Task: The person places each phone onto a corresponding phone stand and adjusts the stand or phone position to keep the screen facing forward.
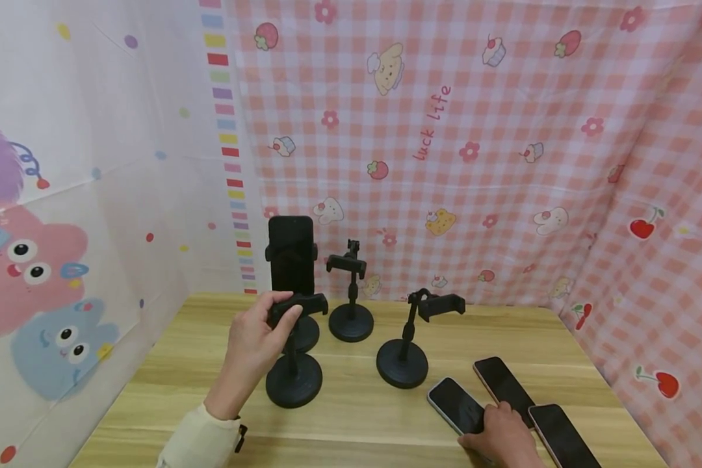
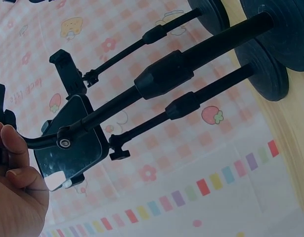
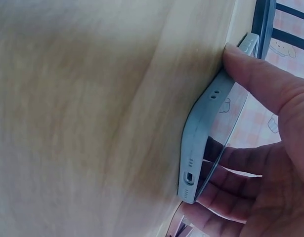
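My left hand point(image 1: 253, 344) grips the clamp of the nearest black phone stand point(image 1: 294, 385), thumb in front and fingers behind. In the left wrist view, that stand's pole point(image 2: 164, 74) runs from the clamp down to its round base. Lower right, my right hand point(image 1: 505, 434) holds a smartphone point(image 1: 453, 402) by its sides. The right wrist view shows this phone's pale case point(image 3: 203, 118) between thumb and fingers, close to the tabletop. Behind the gripped stand, another smartphone point(image 1: 292, 253) is held upright in a stand. That stand's pole is partly hidden by my left hand.
Two more black stands with vacant clamps are on the wooden table point(image 1: 351, 416): one at the back point(image 1: 351, 323) and one at centre right point(image 1: 402, 364). Two dark-screened phones, one farther point(image 1: 500, 383) and one nearer point(image 1: 561, 432), lie by my right hand. Patterned cloths surround the table.
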Demonstrator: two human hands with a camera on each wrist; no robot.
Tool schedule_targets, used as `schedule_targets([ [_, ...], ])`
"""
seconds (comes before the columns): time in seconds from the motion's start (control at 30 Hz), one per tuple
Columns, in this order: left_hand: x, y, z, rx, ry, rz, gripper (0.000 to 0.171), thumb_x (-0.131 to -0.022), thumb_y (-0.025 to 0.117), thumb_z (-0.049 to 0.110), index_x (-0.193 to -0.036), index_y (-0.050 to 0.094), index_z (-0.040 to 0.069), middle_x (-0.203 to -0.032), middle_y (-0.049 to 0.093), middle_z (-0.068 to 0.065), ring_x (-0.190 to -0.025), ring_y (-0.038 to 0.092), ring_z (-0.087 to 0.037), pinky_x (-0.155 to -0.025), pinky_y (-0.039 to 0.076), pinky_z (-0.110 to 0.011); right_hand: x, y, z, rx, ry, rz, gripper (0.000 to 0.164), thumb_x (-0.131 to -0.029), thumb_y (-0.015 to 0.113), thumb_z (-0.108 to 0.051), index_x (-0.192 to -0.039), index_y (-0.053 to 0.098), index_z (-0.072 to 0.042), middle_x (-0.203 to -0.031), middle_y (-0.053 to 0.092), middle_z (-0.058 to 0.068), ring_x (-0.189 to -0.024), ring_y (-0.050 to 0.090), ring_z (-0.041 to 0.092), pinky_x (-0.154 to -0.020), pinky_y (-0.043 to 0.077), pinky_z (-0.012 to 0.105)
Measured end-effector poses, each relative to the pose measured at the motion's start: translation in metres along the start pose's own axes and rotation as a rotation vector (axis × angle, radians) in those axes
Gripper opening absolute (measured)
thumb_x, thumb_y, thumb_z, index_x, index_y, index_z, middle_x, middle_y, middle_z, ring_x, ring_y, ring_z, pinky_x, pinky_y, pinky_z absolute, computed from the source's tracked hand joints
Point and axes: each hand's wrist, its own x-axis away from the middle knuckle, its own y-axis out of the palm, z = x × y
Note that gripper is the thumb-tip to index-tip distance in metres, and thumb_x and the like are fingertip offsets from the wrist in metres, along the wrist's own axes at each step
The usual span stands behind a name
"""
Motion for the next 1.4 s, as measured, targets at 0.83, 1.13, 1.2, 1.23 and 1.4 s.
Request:
schedule_targets([
  [0.83,0.0001,0.0008,0.0021,-0.007,-0.012,-0.004,0.027,-0.084,0.073,0.019,-0.106,0.066,0.005,-0.072,0.073,-0.010,-0.049,0.052,-0.012,-0.041,0.044,-0.030,-0.0028,0.0012,0.0027,0.014,0.004,0.004,0.094,-0.052,0.077,-0.068,-0.097,0.061,0.013,-0.084,0.053,0.020,-0.078,0.052,0.034,-0.067,0.048,0.053],
  [1.13,0.0003,0.0014,0.0007,-0.010,-0.001,0.002,0.027,-0.084,0.073,0.017,-0.105,0.066,0.003,-0.070,0.072,-0.011,-0.048,0.050,-0.013,-0.040,0.043,-0.030,-0.0010,-0.0014,0.0012,0.014,0.027,0.004,0.097,-0.050,0.076,-0.071,-0.097,0.060,0.012,-0.083,0.054,0.018,-0.074,0.052,0.030,-0.065,0.049,0.052],
  [1.2,0.0004,0.0011,0.0010,-0.013,-0.004,-0.002,0.027,-0.084,0.073,0.018,-0.106,0.066,0.003,-0.070,0.071,-0.010,-0.047,0.049,-0.012,-0.040,0.042,-0.029,-0.0006,-0.0014,0.0006,0.016,0.031,0.002,0.096,-0.049,0.076,-0.071,-0.096,0.060,0.012,-0.082,0.054,0.018,-0.073,0.052,0.029,-0.065,0.049,0.052],
  [1.23,0.0004,0.0009,0.0012,-0.013,-0.007,-0.004,0.027,-0.084,0.073,0.019,-0.106,0.066,0.004,-0.070,0.071,-0.010,-0.047,0.049,-0.012,-0.040,0.042,-0.029,-0.0004,-0.0013,0.0003,0.017,0.032,0.004,0.096,-0.049,0.076,-0.071,-0.095,0.061,0.012,-0.081,0.054,0.018,-0.072,0.052,0.029,-0.064,0.049,0.051],
  [1.4,0.0003,0.0003,0.0027,-0.011,-0.013,-0.009,0.028,-0.084,0.073,0.020,-0.107,0.066,0.004,-0.071,0.071,-0.010,-0.047,0.049,-0.012,-0.040,0.042,-0.029,0.0011,0.0004,-0.0013,0.019,0.039,0.010,0.092,-0.051,0.076,-0.069,-0.093,0.060,0.011,-0.079,0.053,0.016,-0.069,0.052,0.028,-0.063,0.050,0.050],
])
